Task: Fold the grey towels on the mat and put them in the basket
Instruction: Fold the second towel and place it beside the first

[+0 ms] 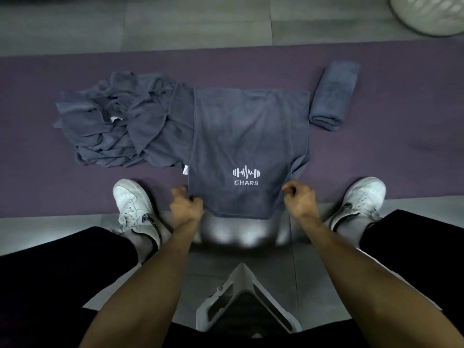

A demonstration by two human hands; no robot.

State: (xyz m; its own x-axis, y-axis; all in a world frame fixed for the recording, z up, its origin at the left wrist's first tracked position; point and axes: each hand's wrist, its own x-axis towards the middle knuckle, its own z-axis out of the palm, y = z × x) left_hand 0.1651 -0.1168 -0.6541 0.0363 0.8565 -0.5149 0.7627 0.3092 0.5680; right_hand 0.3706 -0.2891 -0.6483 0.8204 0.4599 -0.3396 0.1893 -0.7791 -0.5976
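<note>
Grey towel [247,136] runs lengthwise away from you; L hand [186,205] & R hand [300,200] pinch its near corners.

There is one view only, from a wide-angle camera on the head. It looks steeply down and forward, close above the mat [37,116], which crosses the middle of the frame; the basket [426,16] is cut off at upper right.

The basket [426,13] is cut off by the top right corner. My fingers [187,197] hide the towel's [248,136] near corners.
</note>
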